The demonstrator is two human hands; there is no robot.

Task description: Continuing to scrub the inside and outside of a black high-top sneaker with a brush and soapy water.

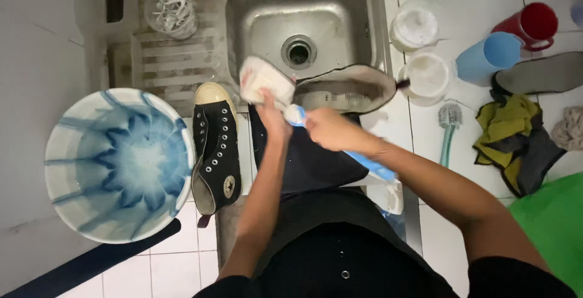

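Left hand [270, 113]: closed on toe of white-soled shoe [261, 79], held over near sink [303, 6] rim.
Right hand [328, 129]: closed around blue brush [358, 155], bristles on shoe.
Progress: scrubbing apparently midway; black sneaker [215, 146] left, dry-looking, untouched.

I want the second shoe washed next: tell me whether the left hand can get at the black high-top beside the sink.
Probably yes. The black high-top lies uncovered on the counter beside the left hand, but that hand now holds a shoe.
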